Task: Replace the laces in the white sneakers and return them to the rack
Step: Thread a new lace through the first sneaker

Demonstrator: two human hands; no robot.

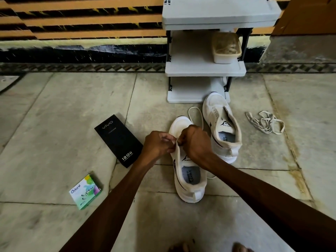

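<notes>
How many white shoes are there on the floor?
2. The near sneaker is pinched at its top by the left hand and right hand; the far sneaker stands to its right, by the rack.

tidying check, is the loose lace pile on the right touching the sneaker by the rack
Apart. Head view shows bare floor between the lace pile and the sneaker.

Left of the fingers [170, 138] lies a black box [119, 140] with "vivo" at its far end and "120W" at its near end. Further left and nearer the person, a green-and-white box [85, 191] reads "Odonil". Just below the fingers, the near sneaker [189, 193] shows "SPEED", upside down, on its insole and partly on its tongue. Right of them, the far sneaker [214, 110] bears the same word on both.
</notes>
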